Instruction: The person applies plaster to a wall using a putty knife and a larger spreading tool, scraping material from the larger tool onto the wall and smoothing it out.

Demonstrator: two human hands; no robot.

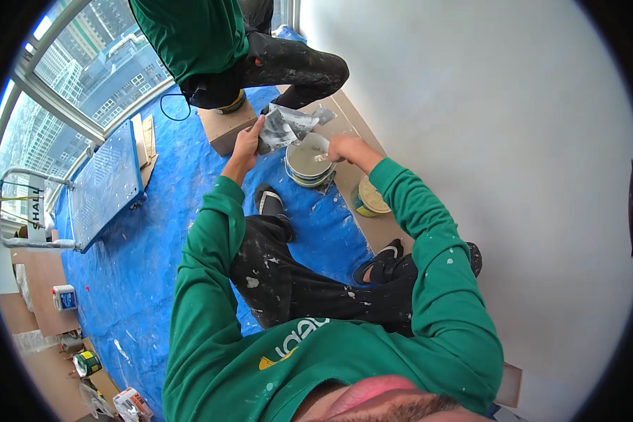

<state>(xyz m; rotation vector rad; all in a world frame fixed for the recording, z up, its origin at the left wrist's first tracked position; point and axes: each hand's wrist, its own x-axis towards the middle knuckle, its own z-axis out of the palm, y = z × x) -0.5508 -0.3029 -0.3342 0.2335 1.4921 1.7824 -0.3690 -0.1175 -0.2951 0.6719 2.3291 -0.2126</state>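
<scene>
My left hand is closed on the near edge of a grey, shiny, smeared plate, tilted beside a white bucket. Pale paste shows inside the bucket. Over its right rim, my right hand is closed round a small tool whose pale end dips toward the paste. It looks like a putty knife, though its handle is hidden by my fingers. Just right of my feet stands a second tub of beige material.
Another person in a green top sits ahead, by a brown box. Blue sheeting covers the floor, with brown board along the white wall. A blue platform trolley stands left, near a white jug.
</scene>
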